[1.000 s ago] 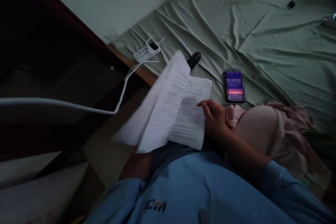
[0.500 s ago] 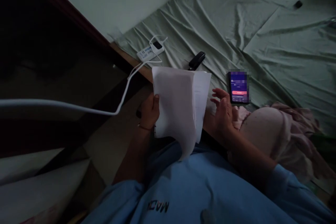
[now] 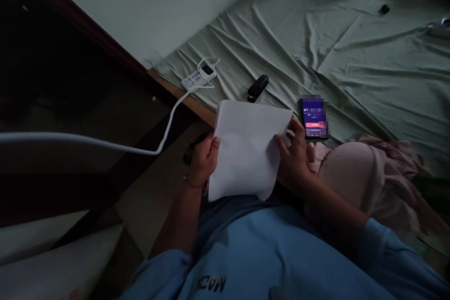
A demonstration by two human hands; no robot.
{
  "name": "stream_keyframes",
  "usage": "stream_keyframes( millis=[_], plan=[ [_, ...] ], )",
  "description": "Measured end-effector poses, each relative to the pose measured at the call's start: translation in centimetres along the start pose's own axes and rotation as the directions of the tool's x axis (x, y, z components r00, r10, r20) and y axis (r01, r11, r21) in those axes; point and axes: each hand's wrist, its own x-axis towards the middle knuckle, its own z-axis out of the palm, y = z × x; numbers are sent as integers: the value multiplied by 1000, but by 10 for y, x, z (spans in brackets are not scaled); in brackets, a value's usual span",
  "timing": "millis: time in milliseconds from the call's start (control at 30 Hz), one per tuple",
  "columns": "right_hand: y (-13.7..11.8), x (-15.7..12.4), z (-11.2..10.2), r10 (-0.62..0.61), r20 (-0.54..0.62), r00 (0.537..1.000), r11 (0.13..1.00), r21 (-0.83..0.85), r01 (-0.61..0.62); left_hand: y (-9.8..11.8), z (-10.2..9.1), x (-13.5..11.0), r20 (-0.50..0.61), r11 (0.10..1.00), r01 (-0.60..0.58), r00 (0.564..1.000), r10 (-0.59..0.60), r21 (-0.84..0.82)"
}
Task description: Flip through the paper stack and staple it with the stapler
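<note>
A: In front of my chest, over the bed edge, I'm holding a stack of white papers (image 3: 248,150), blank side facing up.

B: Which hand's doing what?

A: My left hand (image 3: 203,161) is gripping the left edge, thumb lying on top, fingers curling underneath. There's something dark sticking out behind that hand; I can't tell what it is. My right hand (image 3: 295,157) is pinching the right edge, fingers closing on the sheets.

B: So the papers are sitting between both hands?

A: Yes, touching both, tilting slightly, the lower edge hanging near my blue sweatshirt (image 3: 274,258).

B: Anything around them?

A: A phone (image 3: 314,118) with its screen glowing is lying on the green bedsheet (image 3: 369,65), just beside my right fingers. A black stapler (image 3: 258,87) is lying just beyond the top edge of the papers. A white charger (image 3: 198,75) is sitting near the bed corner, its cable (image 3: 105,143) running off to the left. A pink cloth (image 3: 369,178) is bunching up by my right forearm.

B: Any containers?

A: I'm seeing none clearly.
</note>
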Motion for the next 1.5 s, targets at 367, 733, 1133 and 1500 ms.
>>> stream_keyframes(
  millis=[367,733,1133,1500],
  plan=[
    [-12,-4,-5,347,429,834,784,355,-509,-16,9,-5,12,688,318,912,-410,-652],
    [-5,0,-8,535,587,608,704,88,-705,-37,37,-4,467,206,627,726,-505,-751],
    [-32,29,-16,-107,99,989,843,-519,143,-27,31,11,363,438,506,855,-371,-743],
    [-81,92,-25,-196,440,876,454,-751,479,-12,52,30,424,359,534,838,-343,-765]
  ],
)
